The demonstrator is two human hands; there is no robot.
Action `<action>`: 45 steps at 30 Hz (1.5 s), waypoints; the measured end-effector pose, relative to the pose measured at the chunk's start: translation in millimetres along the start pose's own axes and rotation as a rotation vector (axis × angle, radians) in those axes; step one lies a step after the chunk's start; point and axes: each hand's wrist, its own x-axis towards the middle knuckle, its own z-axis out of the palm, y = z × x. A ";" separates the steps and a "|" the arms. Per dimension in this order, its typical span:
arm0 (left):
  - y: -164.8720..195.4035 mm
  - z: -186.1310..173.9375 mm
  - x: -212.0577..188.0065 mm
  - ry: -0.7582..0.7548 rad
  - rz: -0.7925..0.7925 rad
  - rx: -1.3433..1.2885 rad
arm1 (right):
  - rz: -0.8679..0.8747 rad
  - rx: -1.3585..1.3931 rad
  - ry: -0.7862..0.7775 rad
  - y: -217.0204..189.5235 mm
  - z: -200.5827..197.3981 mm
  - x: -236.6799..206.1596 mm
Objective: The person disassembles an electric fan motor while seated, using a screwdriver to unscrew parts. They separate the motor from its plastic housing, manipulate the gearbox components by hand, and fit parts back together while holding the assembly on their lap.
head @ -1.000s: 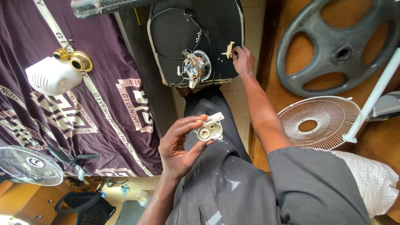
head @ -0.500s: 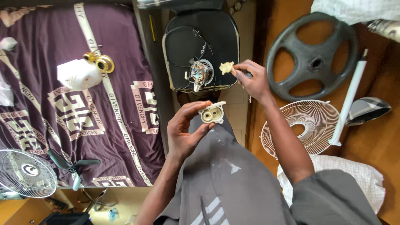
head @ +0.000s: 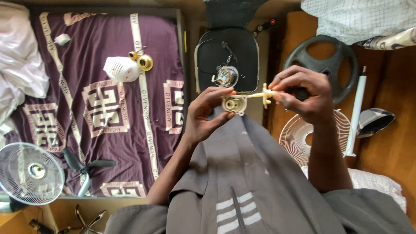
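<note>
Between the two raised hands, above a grey-clothed lap, sits the work. The left hand (head: 203, 115) curls its fingers around a small cream plastic housing (head: 234, 104), round and cup-like, with a ringed opening facing up; thumb and fingertips grip its edges. The right hand (head: 303, 97) is closed in a pinch on a thin cream shaft (head: 261, 94), a slim plastic rod with a small cross-piece near the held end. The rod lies level, its free tip reaching the rim of the housing; whether it touches cannot be told.

Beyond the hands, a black padded stool (head: 227, 52) carries a bare motor (head: 225, 76) of metal and copper windings with thin black wires looping off it. On the purple patterned cloth (head: 108, 108) to the left lie a white ribbed motor cover (head: 121, 68) and a shiny brass-coloured ring (head: 144, 63). A wire fan grille (head: 28, 173) and dark blades (head: 84, 167) rest at lower left. To the right, on the wooden floor, are a dark spoked base (head: 329, 56), a pale round grille (head: 297, 136) and a white tube (head: 357, 110).
</note>
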 end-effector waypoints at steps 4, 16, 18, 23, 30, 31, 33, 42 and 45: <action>12.8 -2.1 -4.3 -0.085 0.049 -0.058 | -0.034 0.042 -0.022 -35.4 -0.3 1.7; 35.7 -1.0 -9.6 -0.123 0.164 0.104 | -0.121 -0.195 -0.173 -106.3 11.2 21.4; 40.9 -1.7 -7.6 -0.112 0.195 0.173 | -0.131 -0.222 -0.184 -110.5 13.2 26.7; 56.0 -1.3 -4.7 -0.079 0.247 0.325 | -0.144 -0.264 -0.203 -115.0 15.8 35.3; 67.9 4.3 1.1 -0.039 0.220 0.339 | -0.146 -0.271 -0.210 -115.0 13.0 44.3; 67.8 5.2 1.3 -0.043 0.202 0.315 | -0.141 -0.283 -0.201 -115.3 12.4 44.4; 67.1 5.9 1.6 -0.038 0.208 0.313 | -0.140 -0.299 -0.199 -115.7 11.2 45.5; 65.1 8.3 6.6 -0.050 0.236 0.262 | -0.138 -0.302 -0.200 -117.2 6.2 45.0; 66.7 9.7 5.7 -0.049 0.236 0.286 | -0.130 -0.301 -0.204 -114.6 1.0 44.0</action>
